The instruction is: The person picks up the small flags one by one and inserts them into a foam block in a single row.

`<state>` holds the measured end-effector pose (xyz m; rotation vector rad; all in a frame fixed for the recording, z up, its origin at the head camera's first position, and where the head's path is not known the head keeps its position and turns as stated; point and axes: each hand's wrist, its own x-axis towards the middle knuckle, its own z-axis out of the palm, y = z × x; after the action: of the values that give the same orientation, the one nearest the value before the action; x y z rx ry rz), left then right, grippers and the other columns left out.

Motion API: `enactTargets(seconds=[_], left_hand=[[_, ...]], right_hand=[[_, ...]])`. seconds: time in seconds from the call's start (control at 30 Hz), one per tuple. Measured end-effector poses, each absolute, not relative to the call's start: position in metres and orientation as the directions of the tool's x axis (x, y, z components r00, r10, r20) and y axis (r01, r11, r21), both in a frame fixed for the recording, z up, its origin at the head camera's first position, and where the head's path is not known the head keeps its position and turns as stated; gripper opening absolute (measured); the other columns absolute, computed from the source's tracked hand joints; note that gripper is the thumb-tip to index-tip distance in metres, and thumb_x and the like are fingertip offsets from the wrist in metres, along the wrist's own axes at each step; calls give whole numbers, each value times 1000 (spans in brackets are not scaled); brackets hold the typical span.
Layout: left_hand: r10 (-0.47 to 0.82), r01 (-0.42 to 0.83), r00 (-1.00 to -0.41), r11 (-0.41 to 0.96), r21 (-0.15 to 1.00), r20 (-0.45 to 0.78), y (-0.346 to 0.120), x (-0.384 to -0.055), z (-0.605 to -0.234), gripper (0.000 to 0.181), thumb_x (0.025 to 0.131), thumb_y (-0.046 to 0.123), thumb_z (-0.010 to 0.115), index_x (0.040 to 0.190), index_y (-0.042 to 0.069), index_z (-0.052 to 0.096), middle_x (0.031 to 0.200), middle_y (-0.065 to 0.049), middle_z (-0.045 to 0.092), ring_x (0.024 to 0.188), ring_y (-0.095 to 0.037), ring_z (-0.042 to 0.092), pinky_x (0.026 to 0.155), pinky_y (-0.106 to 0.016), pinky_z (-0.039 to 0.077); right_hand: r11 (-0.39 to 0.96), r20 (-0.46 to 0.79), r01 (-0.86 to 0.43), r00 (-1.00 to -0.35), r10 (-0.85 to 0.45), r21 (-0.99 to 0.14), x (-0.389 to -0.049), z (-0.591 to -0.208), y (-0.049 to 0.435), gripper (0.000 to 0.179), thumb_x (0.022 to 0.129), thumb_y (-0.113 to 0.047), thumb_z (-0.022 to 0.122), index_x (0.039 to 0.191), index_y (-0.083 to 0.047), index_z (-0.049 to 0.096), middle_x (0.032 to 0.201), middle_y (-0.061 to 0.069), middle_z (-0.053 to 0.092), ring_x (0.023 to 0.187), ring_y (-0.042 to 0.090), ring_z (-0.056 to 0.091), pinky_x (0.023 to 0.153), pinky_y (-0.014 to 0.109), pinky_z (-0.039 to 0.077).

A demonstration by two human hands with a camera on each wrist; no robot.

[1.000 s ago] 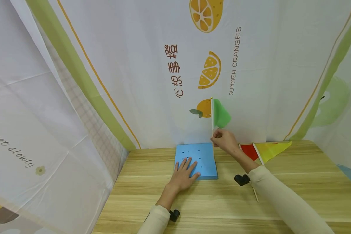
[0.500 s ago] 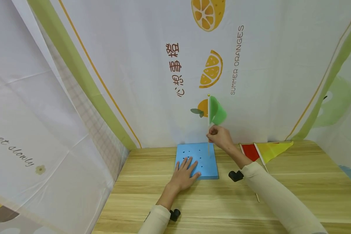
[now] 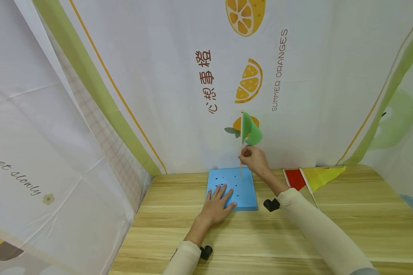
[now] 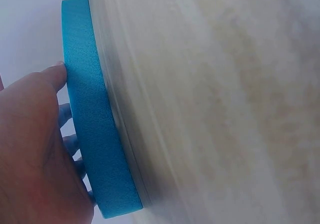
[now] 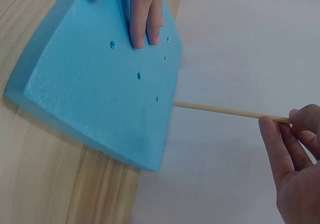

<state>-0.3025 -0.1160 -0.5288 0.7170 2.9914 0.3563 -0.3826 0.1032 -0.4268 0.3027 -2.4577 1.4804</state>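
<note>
The left hand [image 3: 215, 208] lies on the near left part of the blue block [image 3: 246, 198], its fingers straight and spread, holding it against the table [image 3: 172, 217]. The right hand [image 3: 256, 160] pinches the stick [image 5: 215, 109] of the green flag [image 3: 254, 133] between thumb and fingertips, below the cloth part. The flag stands about upright above the far right part of the block, its fabric curling to the right and a small gold bead [image 3: 242, 112] at the top. The stick's lower end is by one of the holes [image 5: 139, 76] in the block; whether it touches the foam, I cannot tell. To the right, beyond the right forearm, the yellow flag [image 3: 321, 177] lies partly over the red flag [image 3: 295, 179] on the table. Behind hangs a white curtain [image 3: 172, 95] printed with oranges.
</note>
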Motion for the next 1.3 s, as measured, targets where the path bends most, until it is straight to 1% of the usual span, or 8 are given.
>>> enactTargets(seconds=[0.3, 0.53, 0.83, 0.97, 1.3], left_hand=[[454, 441, -891, 865, 241, 3, -115, -301, -529, 66, 112, 57, 42, 169, 25, 35, 179, -6, 22, 167, -32, 16, 134, -63, 14], [448, 434, -894, 868, 241, -4, -115, -300, -527, 65, 112, 56, 43, 169, 25, 36, 179, -7, 22, 167, -32, 17, 134, -63, 15], [451, 439, -892, 868, 233, 1, -116, -302, -528, 65, 112, 56, 42, 169, 25, 36, 179, -6, 22, 167, -32, 17, 134, -63, 15], [451, 439, -892, 868, 235, -1, -116, -302, -527, 65, 112, 56, 42, 169, 25, 36, 179, -7, 22, 167, -32, 16, 134, -63, 14], [460, 452, -888, 864, 222, 21, -116, -304, -530, 65, 113, 55, 43, 168, 23, 37, 179, -9, 24, 167, -35, 18, 133, -65, 16]], right_hand=[[487, 342, -323, -938, -52, -811, -389, -433, 94, 10, 100, -9, 73, 99, 1, 70, 101, 21, 79, 86, 30, 79, 69, 31, 60], [516, 363, -339, -930, -58, -787, -394, -436, 88, 10, 101, -10, 73, 100, 0, 71, 102, 20, 79, 90, 32, 78, 75, 38, 62], [529, 366, -333, -930, -46, -780, -399, -440, 81, 11, 100, -10, 74, 101, 0, 72, 101, 19, 79, 94, 33, 76, 83, 45, 64], [537, 380, -342, -924, -43, -771, -402, -442, 80, 11, 100, -10, 74, 101, 1, 73, 99, 19, 78, 94, 33, 75, 84, 47, 63], [522, 368, -334, -929, -40, -785, -402, -451, 76, 9, 100, -9, 74, 100, 0, 72, 99, 19, 78, 94, 34, 76, 85, 48, 63]])
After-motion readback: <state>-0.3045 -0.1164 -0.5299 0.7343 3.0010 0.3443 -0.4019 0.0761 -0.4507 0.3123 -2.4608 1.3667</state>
